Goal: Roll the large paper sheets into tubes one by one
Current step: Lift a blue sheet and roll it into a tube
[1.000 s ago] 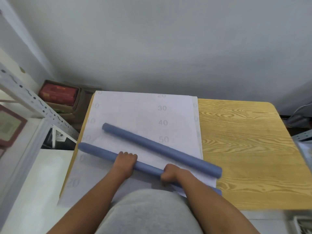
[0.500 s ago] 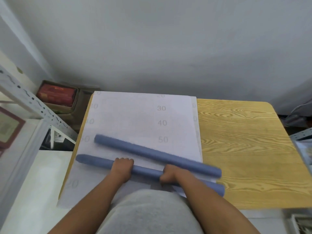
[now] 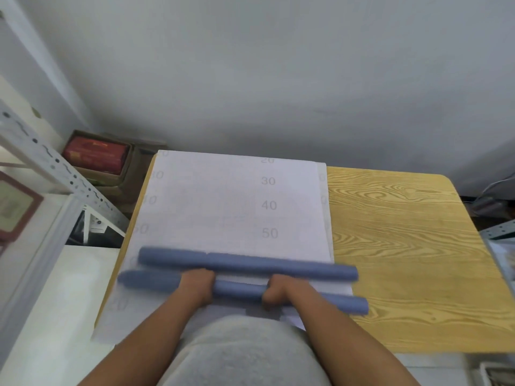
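Two matte blue paper tubes lie across the near edge of a wood-grain table (image 3: 404,246), on top of a flat pale sheet (image 3: 223,204) that covers the table's left half and overhangs its near-left corner. The near tube (image 3: 239,292) is held by both hands: the left hand (image 3: 196,288) has its fingers curled over it left of centre, and the right hand (image 3: 280,293) grips it further right, knuckles up. The far tube (image 3: 248,263) lies free just beyond the knuckles, its right end past the sheet's right edge onto bare wood. A second ago both tubes slanted, left ends farther away; now they run nearly parallel to the near edge, closer together. Faint grey numbers on the sheet read 30, 40 and 50 down its middle; those at the left edge are too blurred to read
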